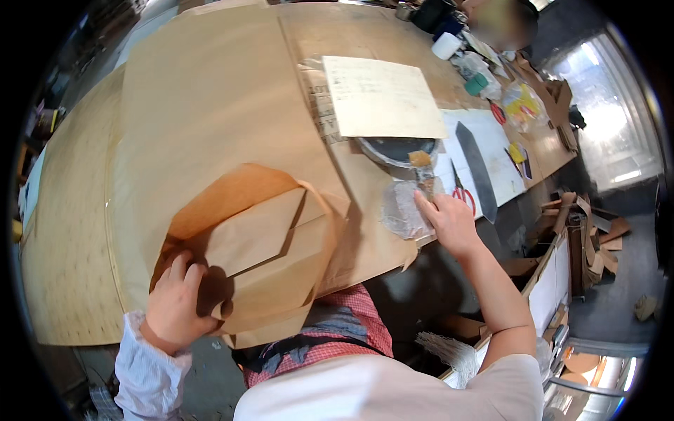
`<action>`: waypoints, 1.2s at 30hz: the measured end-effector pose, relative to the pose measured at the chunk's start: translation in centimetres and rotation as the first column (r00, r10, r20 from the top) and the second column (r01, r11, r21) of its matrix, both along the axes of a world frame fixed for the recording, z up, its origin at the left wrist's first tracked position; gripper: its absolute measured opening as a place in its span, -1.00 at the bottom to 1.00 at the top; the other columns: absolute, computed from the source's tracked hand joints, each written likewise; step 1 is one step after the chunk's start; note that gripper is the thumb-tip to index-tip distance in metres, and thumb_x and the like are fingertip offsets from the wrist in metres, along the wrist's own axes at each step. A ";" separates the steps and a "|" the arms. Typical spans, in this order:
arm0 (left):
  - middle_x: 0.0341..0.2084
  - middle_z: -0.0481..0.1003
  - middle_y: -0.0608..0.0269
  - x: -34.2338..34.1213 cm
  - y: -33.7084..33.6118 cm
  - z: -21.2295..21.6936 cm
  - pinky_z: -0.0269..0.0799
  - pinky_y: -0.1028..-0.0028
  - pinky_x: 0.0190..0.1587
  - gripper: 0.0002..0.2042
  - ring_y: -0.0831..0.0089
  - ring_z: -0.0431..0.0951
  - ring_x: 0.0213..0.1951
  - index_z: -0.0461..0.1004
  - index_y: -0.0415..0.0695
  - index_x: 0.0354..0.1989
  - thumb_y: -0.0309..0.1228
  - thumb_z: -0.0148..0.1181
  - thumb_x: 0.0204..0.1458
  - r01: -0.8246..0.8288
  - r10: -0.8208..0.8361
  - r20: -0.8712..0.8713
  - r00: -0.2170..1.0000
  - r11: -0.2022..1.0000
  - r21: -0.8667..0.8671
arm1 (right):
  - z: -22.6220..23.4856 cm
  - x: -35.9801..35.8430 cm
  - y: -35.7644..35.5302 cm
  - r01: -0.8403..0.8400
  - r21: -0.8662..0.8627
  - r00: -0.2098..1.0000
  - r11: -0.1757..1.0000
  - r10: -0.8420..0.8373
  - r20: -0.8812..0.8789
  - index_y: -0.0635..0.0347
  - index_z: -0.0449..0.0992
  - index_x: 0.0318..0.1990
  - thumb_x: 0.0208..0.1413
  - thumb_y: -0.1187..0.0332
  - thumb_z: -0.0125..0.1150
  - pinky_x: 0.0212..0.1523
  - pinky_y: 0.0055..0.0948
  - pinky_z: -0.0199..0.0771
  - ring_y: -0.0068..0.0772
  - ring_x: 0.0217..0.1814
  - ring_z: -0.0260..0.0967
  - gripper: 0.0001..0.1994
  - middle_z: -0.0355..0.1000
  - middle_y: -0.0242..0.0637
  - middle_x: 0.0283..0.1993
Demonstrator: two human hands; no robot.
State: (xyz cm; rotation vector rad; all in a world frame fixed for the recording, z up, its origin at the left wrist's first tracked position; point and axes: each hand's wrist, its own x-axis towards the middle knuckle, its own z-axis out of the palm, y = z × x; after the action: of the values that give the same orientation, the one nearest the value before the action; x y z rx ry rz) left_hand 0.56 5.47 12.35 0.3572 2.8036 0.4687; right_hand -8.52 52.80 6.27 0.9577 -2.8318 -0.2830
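Note:
A large brown paper bag (274,281) lies at the table's near edge, its mouth spread wide and folded flaps showing inside. My left hand (179,298) is closed on the left side of its mouth, the fingers curled over the paper. Farther right, my right hand (449,221) has its fingers at the near end of a short brush-like tool (420,160) with a tan tip. That tool rests by the rim of a round dark bowl (397,151). Beneath these fingers is a crumpled clear plastic sheet (404,210). A cream card (382,98) partly covers the bowl.
Large brown paper sheets (210,91) spread over the table. Red-handled scissors (463,196) and a long dark strip (477,172) lie right of the bowl. A white cup (446,46) and plastic bags (523,105) stand farther back, near another person. Cardboard scraps (597,238) are at right.

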 end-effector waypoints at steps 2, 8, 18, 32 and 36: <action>-0.04 0.31 -0.07 0.0 0.3 -0.3 0.38 0.17 -0.04 -0.41 -0.08 0.38 -0.06 0.34 -0.17 -0.18 -0.41 0.45 -0.51 0.036 -0.037 -0.064 0.997 0.999 -0.027 | -1.2 -0.3 2.6 -0.005 0.045 0.999 0.999 0.004 0.034 0.15 0.40 0.02 -0.08 0.44 0.10 -0.35 -0.33 0.39 -0.29 -0.30 0.34 -0.59 0.27 -0.31 -0.34; 0.01 0.31 -0.06 0.4 0.3 -0.2 0.39 0.18 -0.02 -0.45 -0.06 0.39 -0.03 0.35 -0.17 -0.27 -0.44 0.46 -0.57 -0.039 0.036 -0.052 0.998 0.997 -0.061 | -2.3 -2.4 4.4 -0.131 -0.122 0.991 0.984 0.134 0.022 0.10 0.39 0.02 -0.08 0.44 0.12 -0.30 -0.34 0.40 -0.27 -0.25 0.32 -0.59 0.25 -0.26 -0.26; 0.02 0.31 -0.06 1.0 0.6 -0.7 0.38 0.16 -0.07 -0.50 -0.09 0.41 -0.09 0.33 -0.14 -0.31 -0.42 0.48 -0.48 -0.071 0.062 -0.119 0.991 0.995 -0.068 | -1.0 -3.0 3.7 -0.137 -0.315 0.991 0.939 0.126 -0.055 0.00 0.50 -0.16 -0.06 0.42 0.26 -0.40 -0.30 0.40 -0.26 -0.40 0.37 -0.75 0.31 -0.32 -0.40; 0.11 0.28 -0.28 2.3 1.7 1.0 0.34 0.11 0.07 -0.58 -0.18 0.38 0.01 0.44 -0.34 -0.42 -0.47 0.43 -0.56 -0.100 0.062 -0.279 0.958 0.987 -0.123 | 1.1 -10.8 -1.6 0.392 -0.860 0.899 0.325 -0.333 0.284 0.34 0.55 -0.48 0.02 0.41 0.32 -0.48 -0.59 0.42 -0.66 -0.54 0.43 -0.84 0.53 -0.29 -0.57; 0.13 0.26 -0.29 2.3 1.9 1.1 0.33 0.11 0.07 -0.52 -0.19 0.37 0.02 0.44 -0.36 -0.33 -0.48 0.41 -0.56 -0.115 0.082 -0.235 0.968 0.984 -0.133 | 2.1 -9.8 -1.5 0.447 -0.816 0.888 0.367 -0.288 0.358 0.31 0.56 -0.45 0.04 0.41 0.32 -0.46 -0.60 0.42 -0.70 -0.49 0.43 -0.86 0.54 -0.32 -0.52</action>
State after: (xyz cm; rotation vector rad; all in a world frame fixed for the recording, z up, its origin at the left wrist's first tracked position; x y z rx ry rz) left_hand 2.84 7.34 13.49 0.2550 3.0693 0.2545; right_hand -18.35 51.26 8.36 0.0678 -2.6164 1.2151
